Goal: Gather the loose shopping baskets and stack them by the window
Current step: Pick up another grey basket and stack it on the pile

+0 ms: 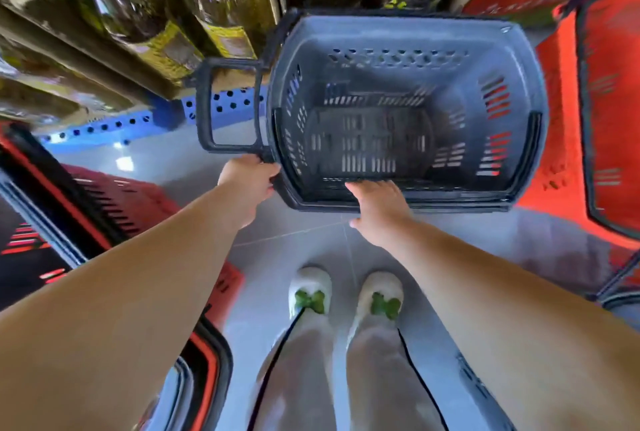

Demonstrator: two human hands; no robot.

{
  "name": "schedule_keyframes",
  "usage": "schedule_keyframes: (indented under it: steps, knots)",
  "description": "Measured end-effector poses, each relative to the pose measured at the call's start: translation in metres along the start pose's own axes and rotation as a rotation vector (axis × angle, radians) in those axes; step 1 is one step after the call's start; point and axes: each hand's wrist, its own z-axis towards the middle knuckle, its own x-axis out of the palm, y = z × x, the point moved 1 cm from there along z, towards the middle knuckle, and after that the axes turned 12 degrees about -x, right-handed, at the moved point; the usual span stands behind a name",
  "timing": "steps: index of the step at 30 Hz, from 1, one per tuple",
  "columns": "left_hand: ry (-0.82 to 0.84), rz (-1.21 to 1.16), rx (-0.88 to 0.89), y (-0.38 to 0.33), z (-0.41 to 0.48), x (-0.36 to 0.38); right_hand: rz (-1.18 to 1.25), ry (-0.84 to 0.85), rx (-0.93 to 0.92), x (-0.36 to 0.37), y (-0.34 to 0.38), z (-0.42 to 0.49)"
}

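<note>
Nearest the camera, two bare forearms reach forward and down over the person's white shoes, which stand on a grey tiled floor.

The left hand is closed around the near-left corner of a grey shopping basket, right where the base of the basket's handle meets the rim. The right hand grips the middle of the near rim: its fingers hook over the edge into the basket while the thumb lies under the rim on the outside. So the basket sits just beyond both hands, with its near long edge inside their grasp.

The basket is held above the floor, open side up and tipped toward the camera, so the slotted bottom and all four inner walls show. Its long axis runs left to right across the view. The handle is folded outward and sticks out to the left from the short end.

An orange basket stands just beside the grey one on the right; its colour shows through the slots of the grey wall. On the left, red and black baskets lie beside the left arm.

Farthest off, shelves hold dark bottles with yellow labels, above a blue perforated base strip.
</note>
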Motion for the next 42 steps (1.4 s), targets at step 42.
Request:
schedule_keyframes:
  steps: [42]
  knots:
    - [-0.073, 0.106, -0.068, 0.065, 0.023, 0.051, 0.149, 0.076, 0.114, 0.102, 0.032, -0.077]
